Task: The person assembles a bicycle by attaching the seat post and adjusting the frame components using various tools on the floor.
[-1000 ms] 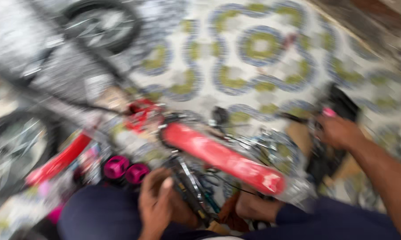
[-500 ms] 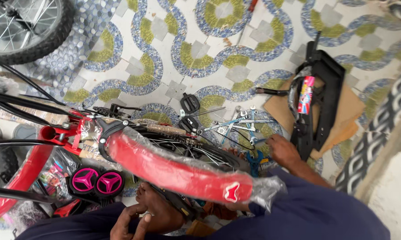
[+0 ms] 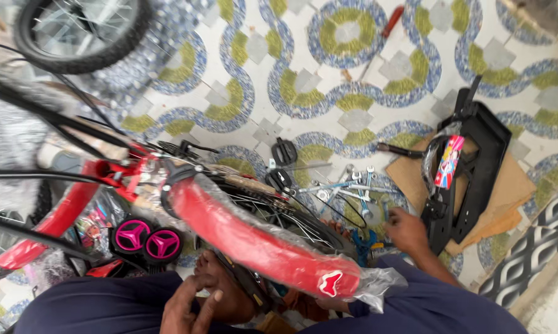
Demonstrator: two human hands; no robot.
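Head view: nearest, the left hand is seen at the bottom edge, its fingers curled loosely beside a dark part under the red mudguard; whether anything is gripped cannot be told. The mudguard, wrapped in clear plastic, is laid across a spoked wheel. Further out, the right hand is lowered, fingers bent, onto blue-handled tools on the tiled floor. Beyond, spanners, two pink stabiliser wheels and a black carrier rack on cardboard are seen.
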